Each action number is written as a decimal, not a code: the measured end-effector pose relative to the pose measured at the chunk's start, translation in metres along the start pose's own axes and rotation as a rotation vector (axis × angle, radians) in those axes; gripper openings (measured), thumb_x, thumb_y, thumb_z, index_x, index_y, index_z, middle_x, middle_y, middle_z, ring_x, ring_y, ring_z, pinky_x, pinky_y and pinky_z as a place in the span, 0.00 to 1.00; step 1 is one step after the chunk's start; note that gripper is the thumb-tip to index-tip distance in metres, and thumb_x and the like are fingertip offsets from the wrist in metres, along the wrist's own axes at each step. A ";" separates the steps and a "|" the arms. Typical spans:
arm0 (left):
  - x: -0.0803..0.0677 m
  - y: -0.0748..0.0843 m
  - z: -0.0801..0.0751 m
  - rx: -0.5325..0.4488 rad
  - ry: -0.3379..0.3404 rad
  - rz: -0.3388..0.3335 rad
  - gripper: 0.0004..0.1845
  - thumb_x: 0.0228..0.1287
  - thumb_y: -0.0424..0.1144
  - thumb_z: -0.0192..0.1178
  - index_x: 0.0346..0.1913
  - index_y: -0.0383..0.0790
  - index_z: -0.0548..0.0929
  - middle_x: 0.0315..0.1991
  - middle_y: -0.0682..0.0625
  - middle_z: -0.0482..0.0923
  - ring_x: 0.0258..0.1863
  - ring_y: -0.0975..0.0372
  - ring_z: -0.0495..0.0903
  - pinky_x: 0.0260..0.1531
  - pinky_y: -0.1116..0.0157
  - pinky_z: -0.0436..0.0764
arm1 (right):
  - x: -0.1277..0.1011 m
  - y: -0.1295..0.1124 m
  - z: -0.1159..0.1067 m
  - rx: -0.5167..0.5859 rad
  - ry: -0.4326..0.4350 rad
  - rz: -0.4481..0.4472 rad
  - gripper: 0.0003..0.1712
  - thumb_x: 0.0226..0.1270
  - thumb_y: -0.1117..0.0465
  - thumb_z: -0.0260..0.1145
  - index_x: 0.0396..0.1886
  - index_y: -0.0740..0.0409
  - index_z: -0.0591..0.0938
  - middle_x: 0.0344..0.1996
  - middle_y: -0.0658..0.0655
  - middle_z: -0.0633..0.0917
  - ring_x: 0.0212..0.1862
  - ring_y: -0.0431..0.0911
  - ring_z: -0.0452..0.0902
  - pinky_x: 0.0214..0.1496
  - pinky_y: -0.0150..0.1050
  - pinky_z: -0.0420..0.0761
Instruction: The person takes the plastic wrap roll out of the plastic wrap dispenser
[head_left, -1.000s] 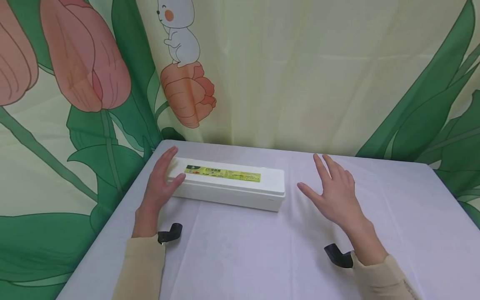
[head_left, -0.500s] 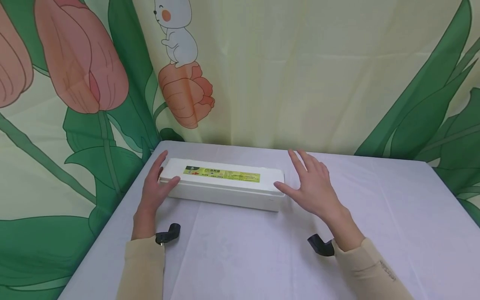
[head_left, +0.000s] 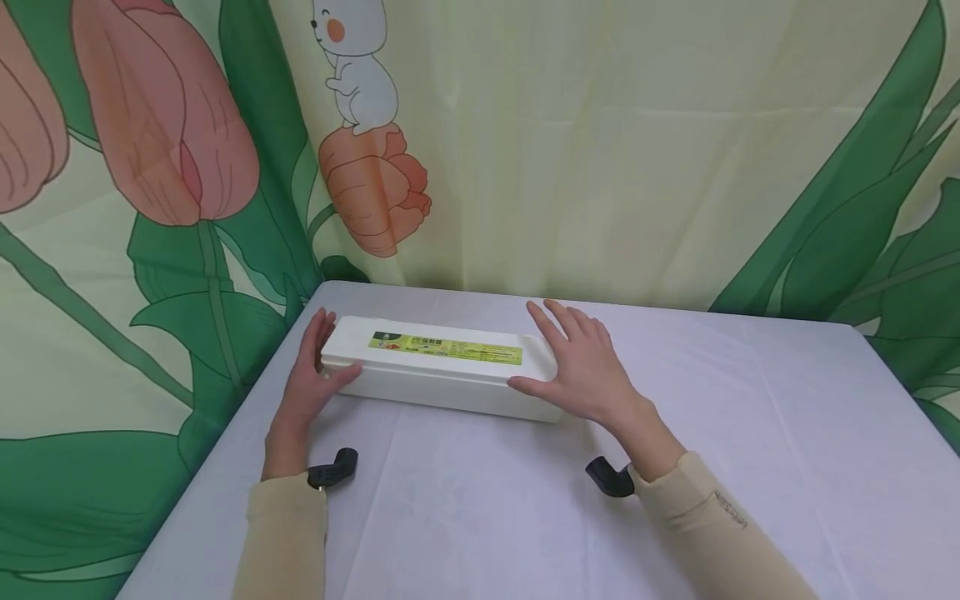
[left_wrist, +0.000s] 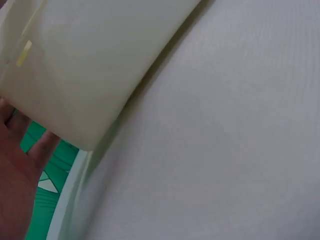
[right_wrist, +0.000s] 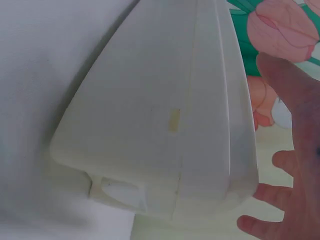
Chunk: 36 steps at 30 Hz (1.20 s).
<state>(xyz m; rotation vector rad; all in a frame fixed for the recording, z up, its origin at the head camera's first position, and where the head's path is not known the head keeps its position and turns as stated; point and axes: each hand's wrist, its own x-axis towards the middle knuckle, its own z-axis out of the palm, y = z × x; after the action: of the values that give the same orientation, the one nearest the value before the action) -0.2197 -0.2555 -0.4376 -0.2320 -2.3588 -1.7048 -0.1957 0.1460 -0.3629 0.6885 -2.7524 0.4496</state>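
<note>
A long white box (head_left: pixel 442 375) with a green and yellow label (head_left: pixel 446 348) lies on the white table (head_left: pixel 750 433), near its far left corner. My left hand (head_left: pixel 317 371) cups the box's left end, thumb on the front lip and straight fingers along the end. My right hand (head_left: pixel 573 364) lies over the right end, fingers stretched across the lid and thumb on the front edge. The left wrist view shows the box (left_wrist: pixel 85 65) close up, with my left hand (left_wrist: pixel 17 185) beside its end. In the right wrist view the box's end (right_wrist: pixel 160 120) fills the frame beside my right hand (right_wrist: pixel 295 150).
A curtain (head_left: pixel 600 150) printed with tulips, leaves and a cartoon rabbit hangs close behind and to the left of the table. The table's left edge (head_left: pixel 225 442) runs just beside my left arm. Black camera mounts (head_left: pixel 333 469) (head_left: pixel 609 477) sit on both wrists.
My right hand has moved left across the table and come to rest on the box's right end. My left hand has stayed at the left end. The box has barely shifted.
</note>
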 end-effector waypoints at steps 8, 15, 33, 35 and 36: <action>0.000 -0.008 -0.004 -0.046 -0.075 -0.099 0.63 0.56 0.31 0.74 0.82 0.53 0.39 0.81 0.48 0.45 0.77 0.51 0.50 0.73 0.45 0.51 | 0.009 -0.006 0.005 -0.063 -0.122 -0.008 0.61 0.55 0.30 0.70 0.81 0.51 0.58 0.74 0.62 0.65 0.71 0.64 0.59 0.69 0.62 0.61; -0.003 -0.009 -0.004 0.016 -0.112 -0.163 0.66 0.53 0.33 0.77 0.82 0.59 0.38 0.79 0.40 0.49 0.71 0.46 0.58 0.69 0.42 0.57 | 0.010 -0.005 0.008 -0.060 -0.208 -0.004 0.60 0.55 0.31 0.71 0.81 0.51 0.59 0.73 0.62 0.66 0.70 0.63 0.63 0.69 0.62 0.64; -0.005 -0.010 0.001 0.059 -0.132 -0.201 0.59 0.53 0.37 0.78 0.81 0.41 0.48 0.73 0.38 0.62 0.67 0.47 0.65 0.70 0.46 0.60 | 0.014 0.003 0.015 0.019 -0.243 -0.057 0.55 0.56 0.37 0.73 0.78 0.55 0.64 0.67 0.62 0.73 0.65 0.61 0.69 0.65 0.60 0.69; -0.006 -0.009 0.001 0.074 -0.134 -0.213 0.57 0.53 0.38 0.78 0.80 0.39 0.51 0.72 0.36 0.64 0.66 0.46 0.67 0.69 0.45 0.61 | 0.014 0.004 0.015 0.022 -0.231 -0.062 0.54 0.56 0.37 0.74 0.78 0.55 0.65 0.66 0.62 0.74 0.64 0.60 0.70 0.63 0.60 0.70; -0.006 -0.009 0.001 0.079 -0.134 -0.218 0.56 0.53 0.38 0.78 0.79 0.38 0.52 0.72 0.36 0.64 0.66 0.46 0.67 0.69 0.45 0.61 | 0.014 0.004 0.016 0.022 -0.224 -0.064 0.54 0.56 0.37 0.74 0.77 0.55 0.66 0.66 0.62 0.74 0.64 0.60 0.70 0.62 0.60 0.71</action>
<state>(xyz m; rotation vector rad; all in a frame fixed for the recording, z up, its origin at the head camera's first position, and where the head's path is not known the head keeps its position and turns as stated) -0.2164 -0.2574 -0.4481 -0.0803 -2.6276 -1.7334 -0.2124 0.1383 -0.3738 0.8793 -2.9262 0.4122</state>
